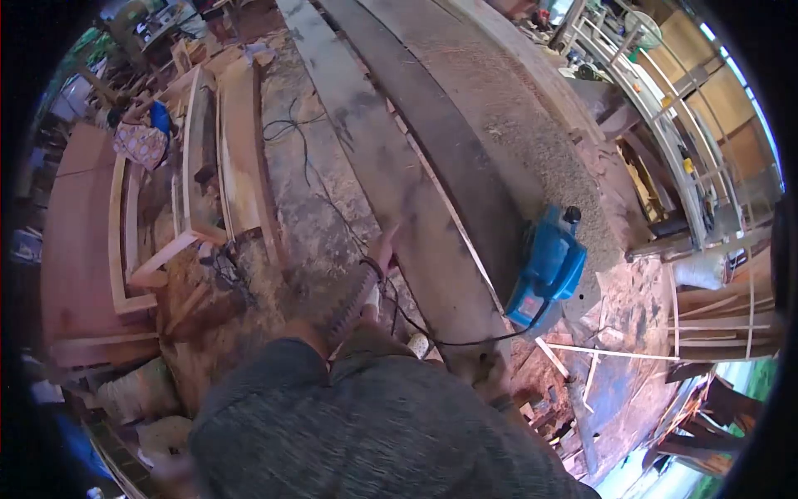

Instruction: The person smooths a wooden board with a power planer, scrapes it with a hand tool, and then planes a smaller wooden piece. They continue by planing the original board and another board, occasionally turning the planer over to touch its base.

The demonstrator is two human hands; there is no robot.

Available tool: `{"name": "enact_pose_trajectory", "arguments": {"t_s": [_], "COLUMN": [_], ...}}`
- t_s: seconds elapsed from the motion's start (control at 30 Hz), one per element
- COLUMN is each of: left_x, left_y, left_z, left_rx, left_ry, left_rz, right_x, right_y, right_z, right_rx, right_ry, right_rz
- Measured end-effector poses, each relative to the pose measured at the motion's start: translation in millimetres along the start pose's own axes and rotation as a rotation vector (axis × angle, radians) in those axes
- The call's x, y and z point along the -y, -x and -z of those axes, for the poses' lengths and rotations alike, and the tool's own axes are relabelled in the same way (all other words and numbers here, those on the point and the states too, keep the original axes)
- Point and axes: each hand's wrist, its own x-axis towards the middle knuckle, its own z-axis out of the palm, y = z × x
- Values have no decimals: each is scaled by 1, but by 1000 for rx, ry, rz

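Observation:
My left hand [384, 248] is over the left edge of a long grey-brown plank [424, 224], beside a black cable [399, 309] that passes close to the wrist. Its fingers are smeared, so any grip on the cable is unclear. Low in the view, by the near end of the plank, a dark blurred skin-toned shape looks like my right hand [490, 374]; its fingers cannot be made out. A blue power tool [547, 270] rests at the right side of the planks, with the cable running from its lower end.
Wooden frames [195, 166] and a reddish board [79, 224] lie at the left. More long boards [507, 91] extend ahead. A metal lattice [665, 91] stands at the right. Thin strips [615, 354] and wood scraps lie at the lower right, and a patterned bundle [140, 145] sits upper left.

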Motion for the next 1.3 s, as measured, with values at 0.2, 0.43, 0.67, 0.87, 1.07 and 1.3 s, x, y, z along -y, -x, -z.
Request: {"name": "enact_pose_trajectory", "arguments": {"t_s": [0.2, 0.43, 0.67, 0.87, 1.07, 1.3], "left_x": [28, 23, 44, 111, 90, 52], "left_y": [-31, -17, 86, 164, 183, 240], "left_z": [18, 15, 55, 91, 176, 286], "left_rx": [52, 127, 866, 1001, 792, 525], "left_ry": [-46, -239, -879, -1661, -1711, -1744], "left_rz": [-59, 167, 198, -188, -335, -166], "right_x": [-73, -3, 45, 196, 254, 245], "right_y": [-21, -15, -42, -95, -99, -136], "right_z": [44, 24, 129, 109, 16, -4], "right_rx": [74, -147, 680, 59, -242, -127], "right_ry": [484, -238, 1534, 728, 850, 938], "right_rz": [220, -517, -42, 325, 902, 1323]}}
